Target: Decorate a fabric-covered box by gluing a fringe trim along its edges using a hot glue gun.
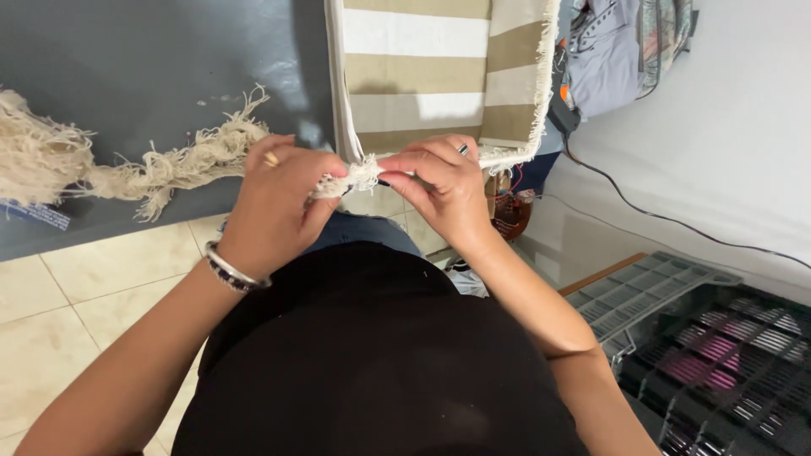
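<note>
Left hand (283,190): pinches the cream fringe (359,176).
Right hand (439,181): grasps the same fringe and a dark tool.
Striped cloth (439,76): at 12 o'clock.
Loose yarn (127,165): at 9 o'clock.

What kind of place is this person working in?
Probably a room at home used for sewing or craft work. Both hands, left and right, pinch the fringe of a striped cloth over a dark table. The floor is tiled, and plastic crates stand nearby.
</note>
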